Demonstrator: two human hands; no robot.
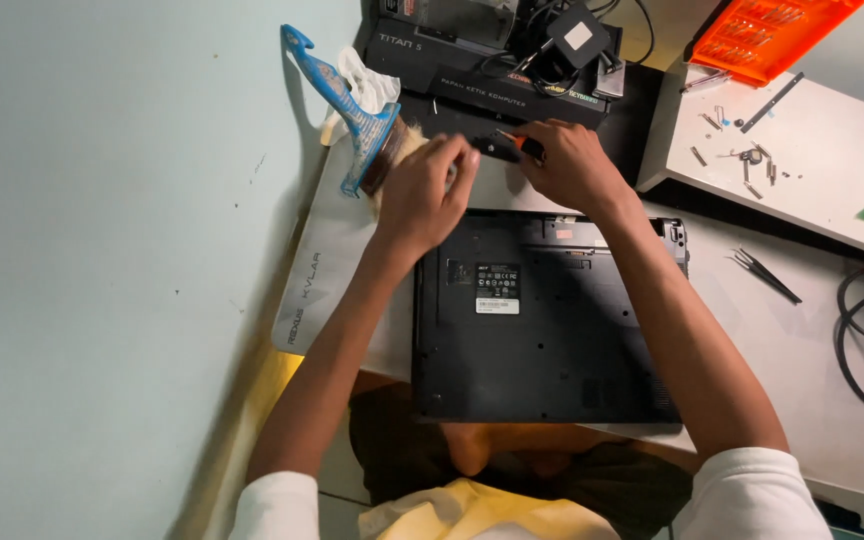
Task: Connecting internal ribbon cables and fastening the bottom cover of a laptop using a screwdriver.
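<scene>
I see both hands beyond the laptop [547,330]: right hand [572,165] pinching a screwdriver [508,146], left hand [422,195] curled loosely; white label [497,306] mid-base.

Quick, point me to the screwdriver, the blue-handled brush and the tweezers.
screwdriver [514,146], head view, on its black and orange handle between the hands.
blue-handled brush [347,108], head view, on the blue handle.
tweezers [767,275], head view, mid-length on the mat.

Even, cool light from overhead, fairly bright. The arms cast soft shadows onto the pale table [812,380], and a warm yellow glow shows below its near edge. The left hand [422,195] is slightly motion-blurred; edges bend mildly.
</scene>
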